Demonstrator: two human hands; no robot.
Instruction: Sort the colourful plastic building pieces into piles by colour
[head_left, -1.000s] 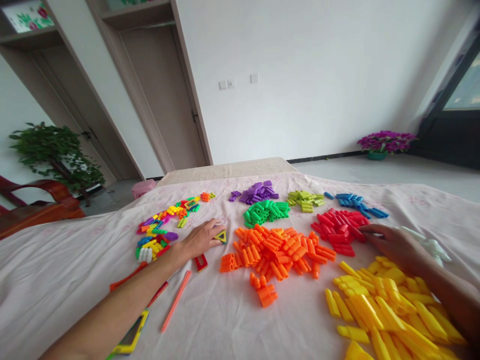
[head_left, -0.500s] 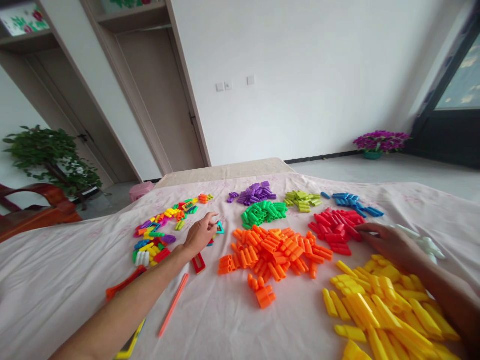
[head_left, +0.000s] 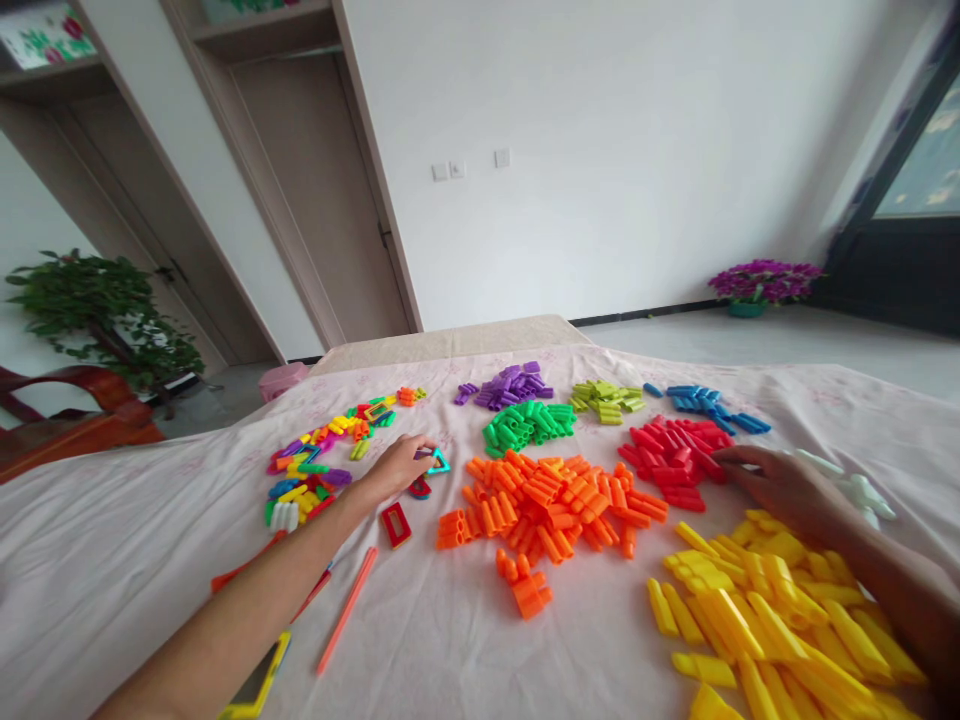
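My left hand [head_left: 403, 465] is over the left middle of the table, its fingers bent and closed at the edge of a small teal frame piece [head_left: 440, 462]. A red rectangular frame piece [head_left: 396, 525] lies just below that hand. Over on the right, my right hand [head_left: 776, 485] rests with fingers stretched out, fingertips at the edge of the red tube-block pile [head_left: 675, 450]; nothing shows in it. Pale white pieces [head_left: 862, 495] lie partly behind this hand, and a pile of yellow blocks [head_left: 765, 600] spreads below its wrist.
Orange blocks [head_left: 559, 500] fill the middle, with green [head_left: 529, 428], purple [head_left: 514, 387], lime [head_left: 607, 400] and blue [head_left: 697, 400] piles behind. Mixed pieces [head_left: 307, 480] lie left. An orange-pink stick [head_left: 346, 610] and yellow-edged frame [head_left: 262, 685] lie near my left forearm.
My left hand has moved slightly left and down, its fingers coming to the teal frame piece. My right hand has stayed at the red pile.
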